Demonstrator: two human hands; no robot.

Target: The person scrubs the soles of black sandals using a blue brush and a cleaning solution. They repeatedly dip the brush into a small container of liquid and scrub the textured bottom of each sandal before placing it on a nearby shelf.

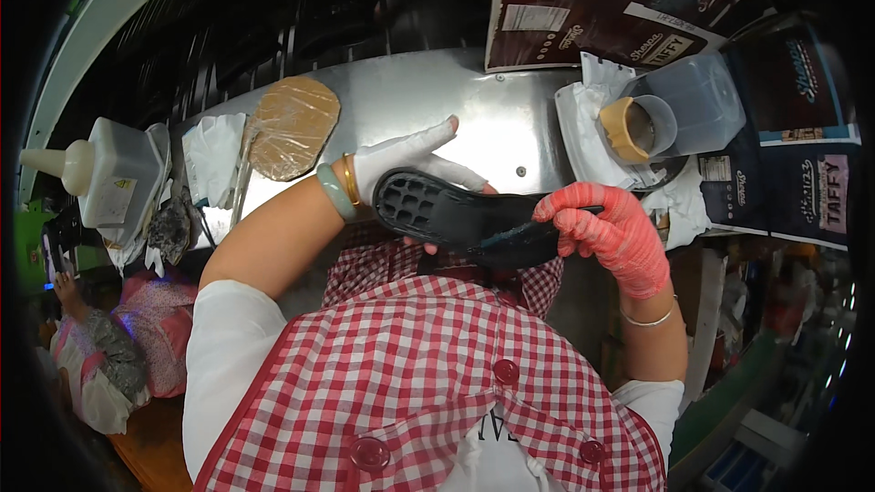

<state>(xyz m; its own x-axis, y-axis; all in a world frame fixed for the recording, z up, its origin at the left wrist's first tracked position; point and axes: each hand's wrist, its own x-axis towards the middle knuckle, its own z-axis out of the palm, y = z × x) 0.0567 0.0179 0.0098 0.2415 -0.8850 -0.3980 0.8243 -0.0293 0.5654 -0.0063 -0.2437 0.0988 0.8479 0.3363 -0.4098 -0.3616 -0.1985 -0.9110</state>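
Note:
A black shoe sole (pixel 424 210) lies tilted across the front of my body, its heel end with a grid of hollows toward the left. My left hand (pixel 396 159), in a white glove with bare fingertips, supports the sole from beneath and behind; one finger points away from it. My right hand (pixel 620 241), in a pink knit glove, is closed at the sole's right end. A thin dark tool (pixel 595 210) pokes out of its fingers; its kind is mostly hidden. A bluish wet-looking streak (pixel 510 235) runs along the sole near my right fingertips.
On the metal table (pixel 447 82) a film-wrapped brown oval pad (pixel 293 128) lies at left, beside a white squeeze bottle (pixel 118 178). At right are a clear plastic container (pixel 702 105) with a yellowish-rimmed cup (pixel 629 128), and printed dark boxes (pixel 592 0). Another person (pixel 137 337) is at far left.

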